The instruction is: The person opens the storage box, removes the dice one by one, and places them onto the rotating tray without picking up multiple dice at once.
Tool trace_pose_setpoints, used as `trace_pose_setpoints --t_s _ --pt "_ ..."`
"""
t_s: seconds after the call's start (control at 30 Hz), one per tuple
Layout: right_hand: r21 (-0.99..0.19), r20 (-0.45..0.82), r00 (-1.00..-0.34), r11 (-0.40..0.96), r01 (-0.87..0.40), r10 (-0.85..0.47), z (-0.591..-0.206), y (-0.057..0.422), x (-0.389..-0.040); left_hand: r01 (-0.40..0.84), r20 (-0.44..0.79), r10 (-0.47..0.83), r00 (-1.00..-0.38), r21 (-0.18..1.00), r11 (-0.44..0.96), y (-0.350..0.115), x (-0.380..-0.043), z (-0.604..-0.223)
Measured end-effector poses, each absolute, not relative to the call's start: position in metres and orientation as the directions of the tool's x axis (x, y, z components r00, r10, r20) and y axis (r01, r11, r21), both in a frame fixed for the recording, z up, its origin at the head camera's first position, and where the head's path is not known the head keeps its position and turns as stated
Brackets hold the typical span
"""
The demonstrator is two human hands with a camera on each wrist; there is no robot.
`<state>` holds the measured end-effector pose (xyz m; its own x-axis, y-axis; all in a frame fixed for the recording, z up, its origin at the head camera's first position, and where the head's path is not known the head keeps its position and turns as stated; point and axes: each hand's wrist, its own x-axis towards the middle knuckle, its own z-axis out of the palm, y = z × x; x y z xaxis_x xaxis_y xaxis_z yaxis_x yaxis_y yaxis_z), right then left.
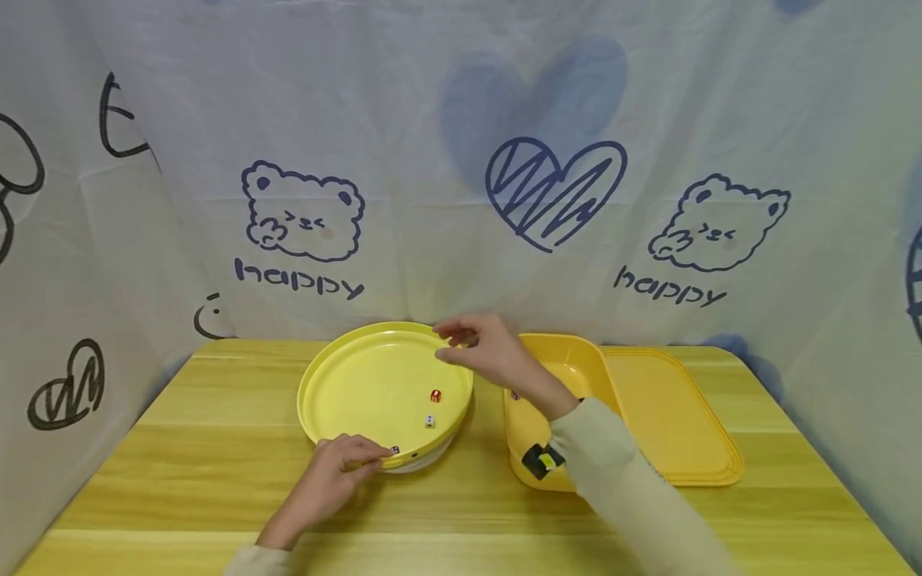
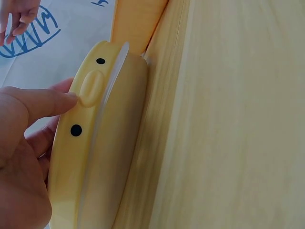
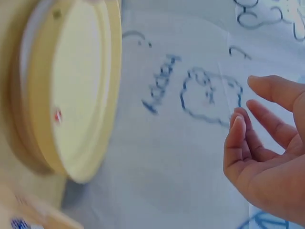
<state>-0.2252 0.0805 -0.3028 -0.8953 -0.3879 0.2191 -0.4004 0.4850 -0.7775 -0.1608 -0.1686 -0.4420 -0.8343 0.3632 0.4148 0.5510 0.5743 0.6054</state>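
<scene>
A round yellow tray (image 1: 360, 384) with a duck face on its side stands on the table. My left hand (image 1: 333, 474) grips its near rim, the thumb beside the moulded beak (image 2: 92, 88) and the other fingers behind the rim. Close to those fingertips is a small dark purple die (image 1: 394, 450). A white die (image 1: 430, 421) and a red die (image 1: 435, 395) lie farther right in the tray. Over the tray's right rim hovers my right hand (image 1: 493, 350), its fingers loosely bent and apart, with nothing visible between them.
Right of the tray stands a yellow box (image 1: 522, 436), partly covered by my right forearm; a purple die (image 1: 515, 394) shows inside. A flat yellow lid (image 1: 666, 416) lies beside it. A printed cloth (image 1: 432, 256) hangs behind the wooden table (image 1: 446, 528).
</scene>
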Motion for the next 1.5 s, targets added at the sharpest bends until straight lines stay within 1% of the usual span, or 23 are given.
trace_pose_setpoints --t_s 0.17,0.37,0.53,0.8,1.0,1.17,1.37,1.5 --pt "-0.791 0.233 -0.914 0.482 -0.377 -0.332 -0.294 0.103 -0.249 0.547 0.413 0.360 -0.837 0.609 0.573 -0.169 -0.161 -0.441" --pt "-0.825 0.245 -0.938 0.455 -0.335 -0.245 -0.314 0.129 -0.276 0.551 0.416 0.362 -0.834 0.609 0.570 -0.169 -0.161 -0.441" --pt "-0.842 0.228 -0.951 0.449 -0.300 -0.208 -0.327 0.144 -0.289 0.555 0.417 0.367 -0.832 0.610 0.565 -0.169 -0.160 -0.440" --pt "-0.869 0.113 -0.987 0.469 -0.156 -0.118 -0.354 0.160 -0.301 0.570 0.438 0.367 -0.821 0.585 0.577 -0.169 -0.161 -0.442" --pt "-0.866 0.103 -0.992 0.483 -0.128 -0.079 -0.384 0.172 -0.309 0.557 0.430 0.356 -0.830 0.590 0.585 -0.170 -0.161 -0.443" --pt "-0.864 0.065 -0.996 0.496 -0.087 -0.061 -0.405 0.179 -0.313 0.552 0.426 0.353 -0.833 0.592 0.587 -0.171 -0.160 -0.443" --pt "-0.835 -0.003 -1.000 0.550 -0.014 -0.031 -0.426 0.189 -0.313 0.548 0.419 0.354 -0.836 0.598 0.586 -0.170 -0.159 -0.441" --pt "-0.822 -0.062 -0.998 0.567 0.054 0.005 -0.433 0.192 -0.313 0.544 0.411 0.357 -0.839 0.602 0.584 -0.169 -0.159 -0.440"
